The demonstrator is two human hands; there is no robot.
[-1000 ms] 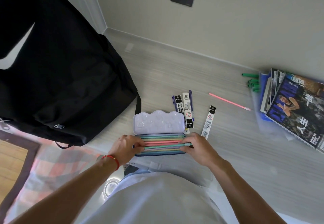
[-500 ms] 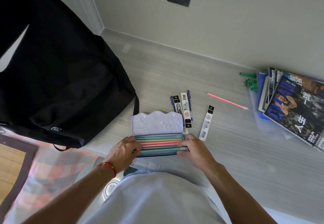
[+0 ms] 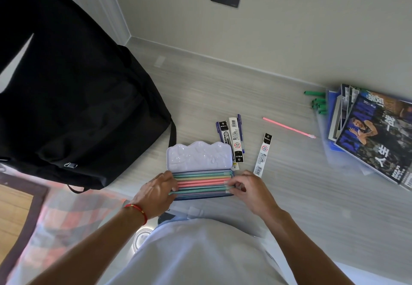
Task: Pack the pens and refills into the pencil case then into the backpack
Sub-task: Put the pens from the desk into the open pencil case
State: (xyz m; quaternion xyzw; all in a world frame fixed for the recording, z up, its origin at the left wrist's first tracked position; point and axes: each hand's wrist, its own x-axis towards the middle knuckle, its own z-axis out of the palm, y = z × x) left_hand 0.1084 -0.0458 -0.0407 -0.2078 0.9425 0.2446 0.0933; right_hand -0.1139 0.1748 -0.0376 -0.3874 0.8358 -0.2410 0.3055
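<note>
Pens [image 3: 201,181] are lying side by side in the open case [image 3: 198,158] on the tabletop [image 3: 289,184], beside the backpack [image 3: 78,106]. Left hand [image 3: 153,192] and right hand [image 3: 249,190] are each pinching the pen ends with curled fingers. Light, stiff, smooth, they are probably rolling easily; the refills [image 3: 263,154] are waiting nearby.

One backpack [image 3: 73,97], one pencil case [image 3: 200,162], three refill packs [image 3: 236,142].
</note>
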